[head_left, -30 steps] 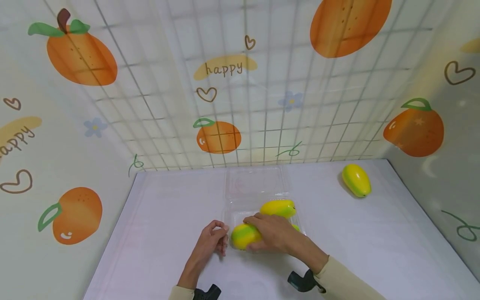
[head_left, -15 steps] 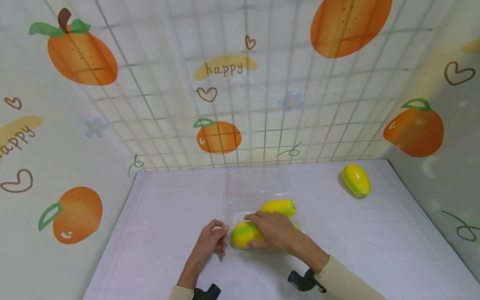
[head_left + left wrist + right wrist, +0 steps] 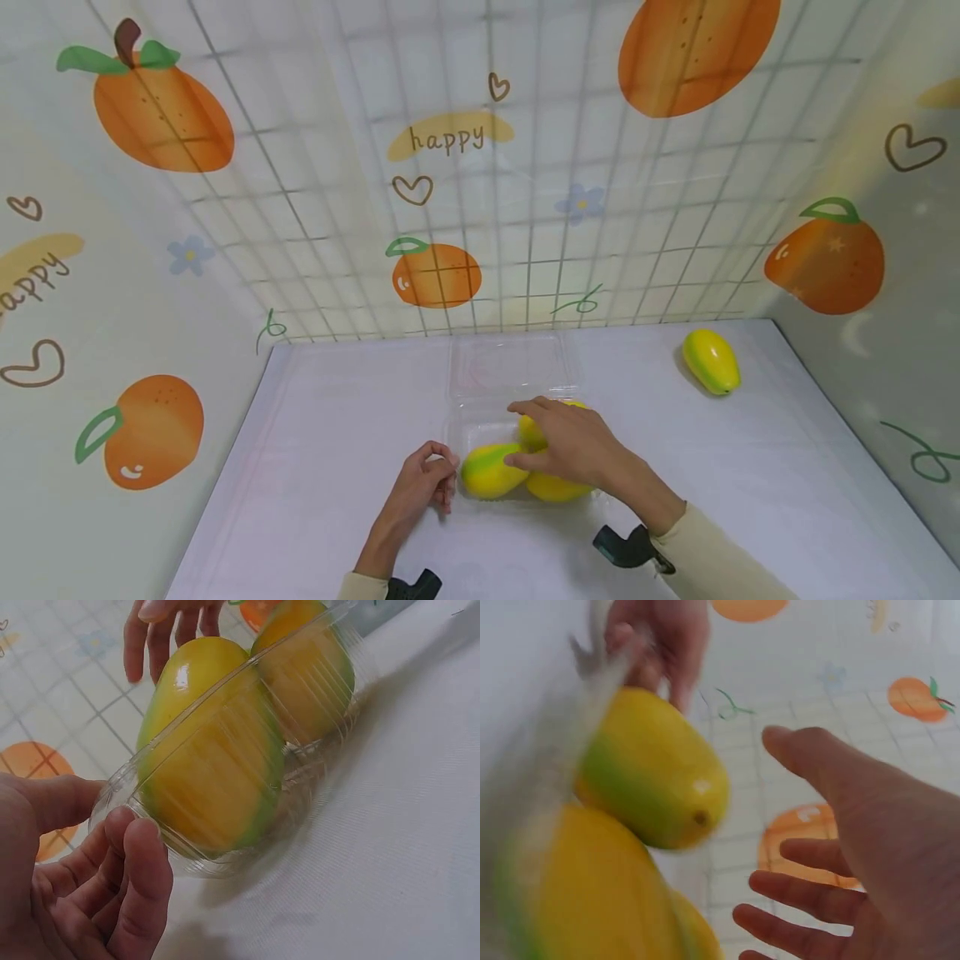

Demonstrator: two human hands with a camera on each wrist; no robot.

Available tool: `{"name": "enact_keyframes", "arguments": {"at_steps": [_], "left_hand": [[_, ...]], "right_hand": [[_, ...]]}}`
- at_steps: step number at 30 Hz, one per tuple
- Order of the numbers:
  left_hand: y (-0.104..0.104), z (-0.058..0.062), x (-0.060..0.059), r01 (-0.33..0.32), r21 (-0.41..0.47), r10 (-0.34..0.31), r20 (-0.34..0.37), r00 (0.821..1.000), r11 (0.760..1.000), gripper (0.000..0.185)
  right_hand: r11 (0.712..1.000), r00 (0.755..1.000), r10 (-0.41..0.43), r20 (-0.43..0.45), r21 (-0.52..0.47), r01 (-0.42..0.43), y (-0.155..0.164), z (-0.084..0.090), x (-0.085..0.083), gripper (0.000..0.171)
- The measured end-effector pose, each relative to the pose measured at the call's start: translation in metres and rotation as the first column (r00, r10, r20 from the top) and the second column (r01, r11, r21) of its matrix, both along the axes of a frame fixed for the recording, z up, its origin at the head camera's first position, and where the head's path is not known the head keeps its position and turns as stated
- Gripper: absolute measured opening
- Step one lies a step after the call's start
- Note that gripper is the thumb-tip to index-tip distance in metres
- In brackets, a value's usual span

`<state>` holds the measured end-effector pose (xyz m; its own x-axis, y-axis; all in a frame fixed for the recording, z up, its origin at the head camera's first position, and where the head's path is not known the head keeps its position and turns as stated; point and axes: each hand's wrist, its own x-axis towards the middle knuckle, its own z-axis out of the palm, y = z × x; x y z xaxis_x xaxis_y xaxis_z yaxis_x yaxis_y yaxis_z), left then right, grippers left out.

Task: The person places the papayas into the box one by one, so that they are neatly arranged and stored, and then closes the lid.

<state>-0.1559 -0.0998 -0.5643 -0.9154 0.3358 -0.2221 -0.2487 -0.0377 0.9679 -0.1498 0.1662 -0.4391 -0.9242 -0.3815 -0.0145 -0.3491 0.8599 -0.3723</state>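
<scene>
My left hand (image 3: 423, 479) pinches the left rim of a clear plastic clamshell box (image 3: 474, 433) between thumb and fingers. Three yellow-green mangoes lie in the box: a left mango (image 3: 489, 473), a front right mango (image 3: 557, 487) and a back mango (image 3: 530, 433) partly covered by my right hand (image 3: 581, 446). That hand hovers over the mangoes with its fingers spread and nothing in its grasp. In the right wrist view its fingers (image 3: 810, 892) stand apart from the left mango (image 3: 660, 769). Through the box wall, two mangoes show in the left wrist view.
The box's clear lid (image 3: 513, 367) lies folded back flat behind it. Another mango (image 3: 711, 361) rests at the back right of the white table (image 3: 337, 400). A printed curtain (image 3: 322, 208) with oranges and grid lines stands around the table.
My right hand has let go of the left mango, its fingers spreading as it moves slightly up and right. The front right mango now shows more. The left hand stays put.
</scene>
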Motion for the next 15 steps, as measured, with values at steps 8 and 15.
{"name": "enact_keyframes", "arguments": {"at_steps": [8,15], "left_hand": [[-0.001,-0.001,-0.001,0.003,0.007,-0.003,-0.007,1.0,1.0,0.023],[-0.001,-0.001,-0.002,0.007,0.0,-0.007,-0.02,1.0,1.0,0.022]], "right_hand": [[0.988,0.988,-0.15,-0.042,-0.048,0.148,0.035,0.022,-0.011,0.078],[0.964,0.96,-0.265,-0.088,-0.066,0.259,0.069,0.03,-0.021,0.087]]}}
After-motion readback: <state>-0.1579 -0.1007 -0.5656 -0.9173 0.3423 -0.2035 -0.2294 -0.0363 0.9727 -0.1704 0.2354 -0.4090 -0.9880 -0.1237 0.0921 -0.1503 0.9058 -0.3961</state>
